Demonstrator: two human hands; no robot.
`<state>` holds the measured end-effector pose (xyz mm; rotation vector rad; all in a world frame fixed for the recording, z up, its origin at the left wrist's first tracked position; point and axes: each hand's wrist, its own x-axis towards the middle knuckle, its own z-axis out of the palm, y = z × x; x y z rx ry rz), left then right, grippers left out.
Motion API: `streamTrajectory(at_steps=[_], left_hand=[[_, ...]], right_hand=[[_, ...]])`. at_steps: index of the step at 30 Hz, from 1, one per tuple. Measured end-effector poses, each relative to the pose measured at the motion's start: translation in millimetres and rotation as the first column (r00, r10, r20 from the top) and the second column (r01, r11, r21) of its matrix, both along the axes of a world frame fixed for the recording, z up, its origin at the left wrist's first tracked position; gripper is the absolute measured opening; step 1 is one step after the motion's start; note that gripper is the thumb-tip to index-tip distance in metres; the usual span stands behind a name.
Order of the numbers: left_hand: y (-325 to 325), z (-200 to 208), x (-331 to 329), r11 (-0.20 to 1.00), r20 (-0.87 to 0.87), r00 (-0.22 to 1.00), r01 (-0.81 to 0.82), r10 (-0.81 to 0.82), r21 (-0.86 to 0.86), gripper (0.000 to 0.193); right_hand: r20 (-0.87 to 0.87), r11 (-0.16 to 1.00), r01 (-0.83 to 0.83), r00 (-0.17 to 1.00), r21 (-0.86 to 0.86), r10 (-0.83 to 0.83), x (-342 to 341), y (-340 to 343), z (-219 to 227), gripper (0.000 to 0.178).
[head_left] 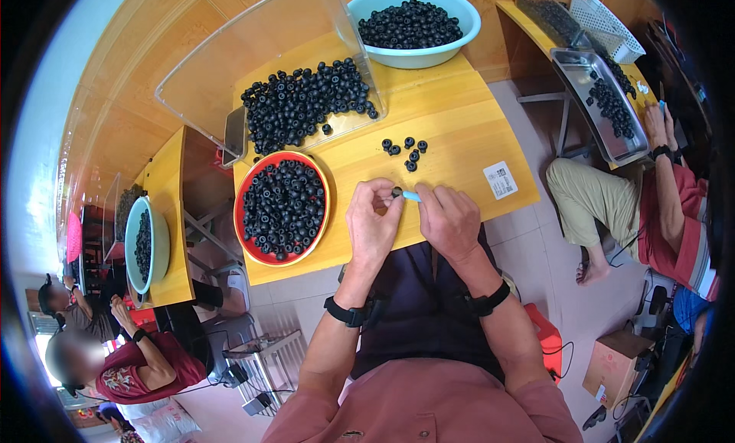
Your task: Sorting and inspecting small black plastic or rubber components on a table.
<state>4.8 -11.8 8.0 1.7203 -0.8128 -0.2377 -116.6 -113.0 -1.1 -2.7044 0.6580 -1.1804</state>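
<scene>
Over the near edge of the yellow table [459,114], my left hand [373,219] pinches a small black ring-shaped part [396,192] between thumb and fingertips. My right hand [450,223] grips a light-blue stick-like tool [411,196], its end touching or close against that part. What the tool's tip does is too small to make out. Just beyond my hands lie several loose black parts [411,157]. To the left of my left hand stands a red basin with a yellow rim [328,207], filled with the same black parts.
A clear plastic bin [230,68] on its side spills black parts at the back left. A light-blue basin [468,41] of them stands behind. Another person [670,190] works at a table with a metal tray [638,148] on the right; a second person [145,363] sits at left.
</scene>
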Motion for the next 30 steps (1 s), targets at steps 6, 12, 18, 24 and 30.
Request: streamTrajectory(at_steps=[6,12,18,24,30], left_hand=[[0,0,0,1.0,0.014,1.0,0.006,-0.006,0.002,0.028],[4,-4,1,0.999,-0.028,1.0,0.007,-0.008,-0.053,0.031],[12,3,6,0.998,0.152,0.988,-0.008,0.017,-0.063,0.024],[46,24,30,0.985,0.367,0.914,-0.157,0.172,-0.071,0.019],[70,59,73,0.929,0.594,0.756,-0.368,0.275,0.039,0.034]], right_hand=[[-0.006,1.0,0.005,1.0,0.014,-0.005,0,0,0,0.017],[-0.054,0.995,0.083,0.995,0.056,-0.08,2,0,5,0.01],[-0.005,0.997,0.066,0.998,0.027,-0.066,6,2,3,0.011],[0.011,0.997,0.083,0.996,0.006,-0.083,-1,2,-2,0.014],[0.023,0.996,0.088,0.996,-0.012,-0.088,1,-1,-2,0.014]])
